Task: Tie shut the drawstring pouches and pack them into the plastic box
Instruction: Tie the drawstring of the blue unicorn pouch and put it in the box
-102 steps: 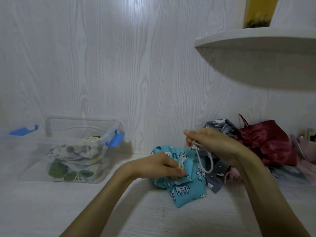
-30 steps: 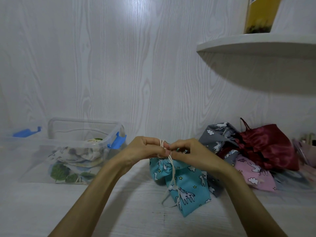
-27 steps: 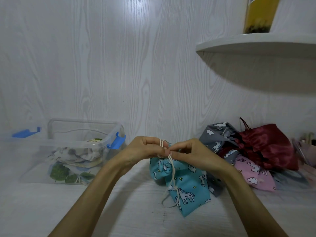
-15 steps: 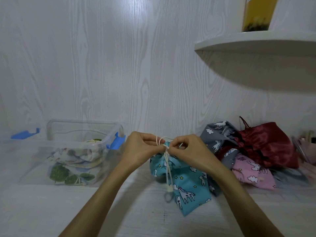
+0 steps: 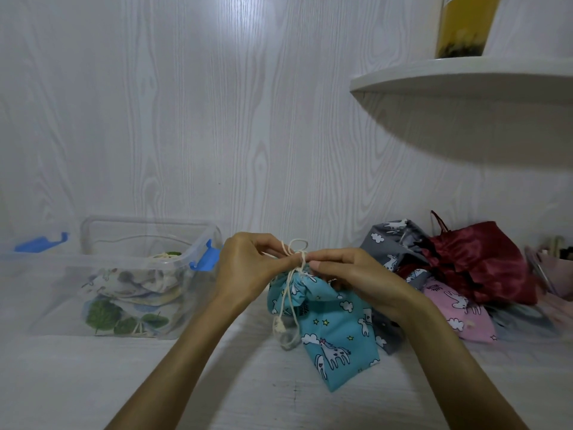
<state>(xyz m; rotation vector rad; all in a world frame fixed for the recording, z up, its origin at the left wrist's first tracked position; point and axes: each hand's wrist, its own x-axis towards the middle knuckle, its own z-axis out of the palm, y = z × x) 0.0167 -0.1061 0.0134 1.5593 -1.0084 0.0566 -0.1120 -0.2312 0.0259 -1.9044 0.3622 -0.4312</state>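
teal pouch (image 5: pixel 328 324) now gathered shut, cord (image 5: pixel 298 247) newly looped above its neck, pinched by left hand (image 5: pixel 245 271) and right hand (image 5: pixel 350 280); knot nearly finished.

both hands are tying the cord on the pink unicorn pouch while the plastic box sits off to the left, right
Not quite: the head view shows the left hand and right hand tying the cord on the blue unicorn pouch. The pink pouch lies untouched. The plastic box does sit left.

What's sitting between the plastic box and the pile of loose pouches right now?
In the head view: the teal pouch, upright on the table, with both hands, left and right, pinching its white drawstring at the gathered neck.
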